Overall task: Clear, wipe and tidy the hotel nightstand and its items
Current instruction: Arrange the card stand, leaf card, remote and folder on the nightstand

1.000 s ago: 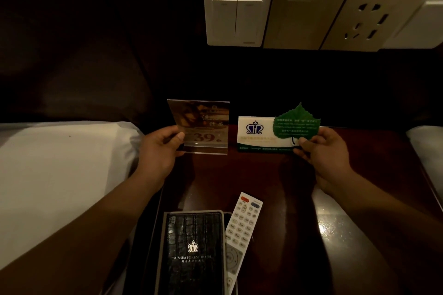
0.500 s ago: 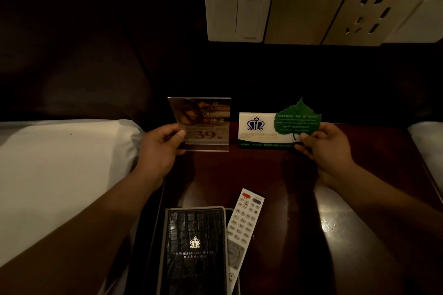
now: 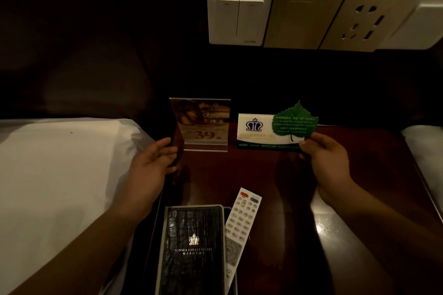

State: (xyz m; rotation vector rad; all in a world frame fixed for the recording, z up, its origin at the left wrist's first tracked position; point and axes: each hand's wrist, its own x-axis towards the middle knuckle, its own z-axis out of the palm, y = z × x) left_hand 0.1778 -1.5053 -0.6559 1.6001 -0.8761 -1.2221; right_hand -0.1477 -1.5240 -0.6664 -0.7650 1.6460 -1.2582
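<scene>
Logging hand positions at the back of the nightstand (image 3: 359, 175). The left hand (image 3: 153, 160) lay with its palm turned inward and fingers loosely curved, holding nothing, just beside the left edge of the clear acrylic sign stand (image 3: 203, 124). Contact with that edge could not be resolved in the dim light. The stand sat upright on its foot at the rear of the top, left of centre.

The right hand (image 3: 326, 160) pinched the green leaf card (image 3: 296, 118) at its lower edge near the stem. The leaf overlapped the right end of the white tent card (image 3: 254, 130), which stood just right of the stand. Whether the pinch took in the white card too was unclear. Nearer the camera lay a black hotel folder (image 3: 194, 246) with a white remote (image 3: 243, 218) along its right edge.

Handling estimate: the stand looked rigid, light and smooth-faced, so it was likely slippery and prone to fingerprints and scratches. It was best taken by both side edges or the foot, not the faces. The leaf card looked thin, flexible and near weightless. A light pinch at the stem seemed adequate; a harder one risked a crease. The tent card would probably collapse if squeezed, so lifting by its ends was judged safer.
</scene>
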